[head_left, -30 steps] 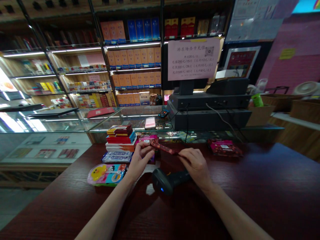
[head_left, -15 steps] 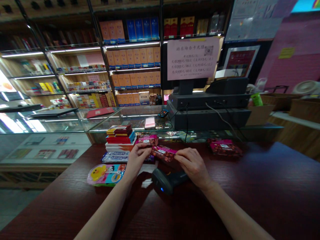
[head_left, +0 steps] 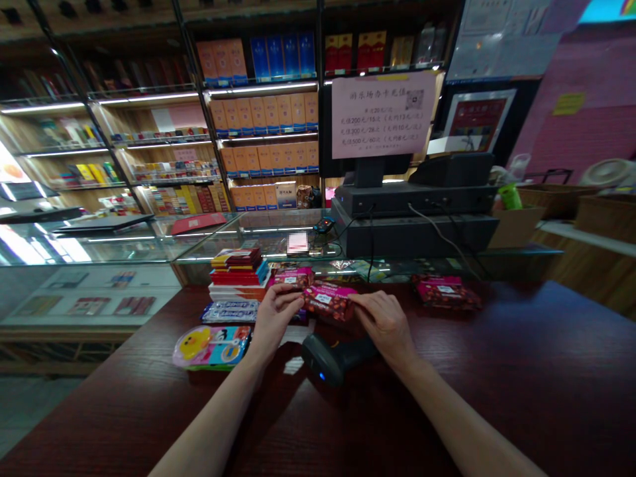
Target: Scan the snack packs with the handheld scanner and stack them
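Between both hands I hold a pink and brown chocolate bar (head_left: 328, 301) with a white label facing up. My left hand (head_left: 275, 318) pinches its left end, and my right hand (head_left: 385, 324) pinches the right end. Behind it lies another pink and brown chocolate bar (head_left: 292, 277), partly covered. Under my hands a black barcode scanner (head_left: 325, 358) rests on the table, a blue light on its head and its handle partly behind my right hand. Beside my left wrist lies a colourful duck-shaped package (head_left: 211, 346).
Stacked boxes of sweets (head_left: 238, 271) stand left of centre, with silver-blue packets (head_left: 229, 311) in front. More pink and brown bars (head_left: 446, 292) lie to the right. A cash register (head_left: 415, 225) stands on the glass counter (head_left: 258, 225) behind the dark wooden table (head_left: 521, 391).
The held chocolate bar has tilted so more of its labelled top shows. My right fingers have shifted slightly along its right end; the scanner and stacks stay put.
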### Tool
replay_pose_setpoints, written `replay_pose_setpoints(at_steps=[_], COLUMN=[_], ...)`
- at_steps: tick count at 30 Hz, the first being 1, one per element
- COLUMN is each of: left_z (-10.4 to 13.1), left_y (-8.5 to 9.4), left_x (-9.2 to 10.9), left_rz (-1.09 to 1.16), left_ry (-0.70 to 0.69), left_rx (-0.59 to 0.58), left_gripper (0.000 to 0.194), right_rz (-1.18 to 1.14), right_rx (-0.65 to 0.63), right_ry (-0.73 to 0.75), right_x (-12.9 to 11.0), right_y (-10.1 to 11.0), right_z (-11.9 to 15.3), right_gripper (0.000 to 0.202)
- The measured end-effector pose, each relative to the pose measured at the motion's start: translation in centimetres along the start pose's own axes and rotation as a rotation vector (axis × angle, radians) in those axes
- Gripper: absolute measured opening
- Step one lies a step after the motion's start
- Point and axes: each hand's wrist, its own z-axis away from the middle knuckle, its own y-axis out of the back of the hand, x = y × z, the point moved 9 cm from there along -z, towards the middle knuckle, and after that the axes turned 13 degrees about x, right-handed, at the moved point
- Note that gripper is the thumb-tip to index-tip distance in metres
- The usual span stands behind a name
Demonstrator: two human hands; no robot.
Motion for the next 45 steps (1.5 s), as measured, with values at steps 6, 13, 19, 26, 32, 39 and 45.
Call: replay_pose_setpoints(at_steps=[6,13,19,26,32,39,45], left_z=[0.2,0.7,0.7,1.7,2.4,3.1,3.0], left_y=[-0.2,-0.6,-0.4,-1.1,-1.8,-3.1,-4.3], left_x=[0.1,0.7,1.4,1.5,2.9,3.4,4.2], left_rz=[-0.033,-0.068,-0.094,-0.258,-0.460,-0.741,-0.804], left_ry=[-0.026,-0.088,-0.207,-0.354,-0.565,-0.684,-0.728], left_rx=[-0.011,-0.034,-0.027,-0.080,-0.096,-0.194,-0.228], left_gripper=[0.051,0.048,0.043,0.055,0.059,0.070,0.072], right_rz=[-0.014,-0.043,-0.047,0.013,0.075,0.150,0.212], right_rx=[0.032,-0.004,-0.196,-0.143,-0.094,-0.088,-0.085], right_ry=[-0.012,-0.064,-0.036,0.024,0.083,0.154,0.164], right_x=[0.3,1.1,0.6,1.2,0.3,-0.8,-0.7], right_y=[0.6,0.8,-0.4,-1.2,-0.6,0.3,1.1], right_z=[-0.1,-0.2,0.5,1.1,0.6,0.0,-0.7], right_gripper=[0.017,0.022,0.052,0.062,0.062,0.061,0.057])
